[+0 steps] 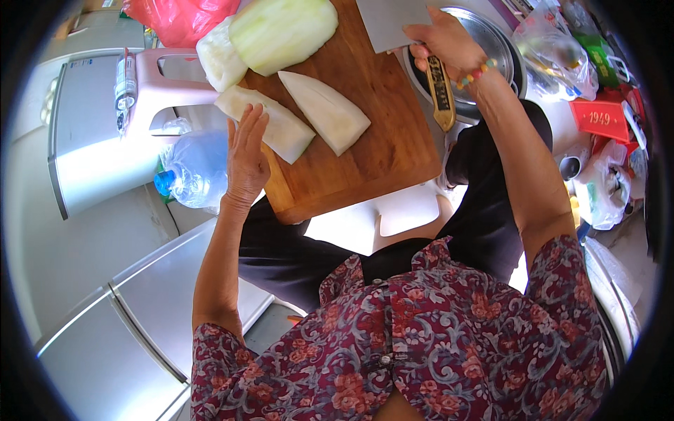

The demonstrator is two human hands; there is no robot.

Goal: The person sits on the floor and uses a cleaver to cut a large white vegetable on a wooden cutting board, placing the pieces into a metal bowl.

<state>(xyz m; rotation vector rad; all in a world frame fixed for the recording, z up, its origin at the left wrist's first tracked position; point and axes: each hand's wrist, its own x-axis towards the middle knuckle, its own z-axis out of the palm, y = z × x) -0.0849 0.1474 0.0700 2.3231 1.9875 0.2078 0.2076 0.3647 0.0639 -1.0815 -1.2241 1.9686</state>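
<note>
A thick wooden cutting board (pixel 368 131) lies before me. Peeled, pale winter melon or a similar gourd rests on it: a large piece (pixel 284 34) at the far left, a smaller chunk (pixel 221 55) beside it, and two long wedges, one at the left edge (pixel 284 131) and one nearer the middle (pixel 329 113). My left hand (pixel 248 150) touches the end of the left wedge with its fingers extended. At the board's far right, my right hand (pixel 447 44) grips a cleaver (pixel 392 23) with a broad metal blade and a decorated handle. The blade's far end is cut off by the picture's edge.
A round metal pot (pixel 487 44) stands right of the board, under my right hand. A pink stool or stand (pixel 147 94) and a large plastic water bottle (pixel 197 168) are at the left. Plastic bags (pixel 558 50) and a red box (pixel 600 118) lie at the right.
</note>
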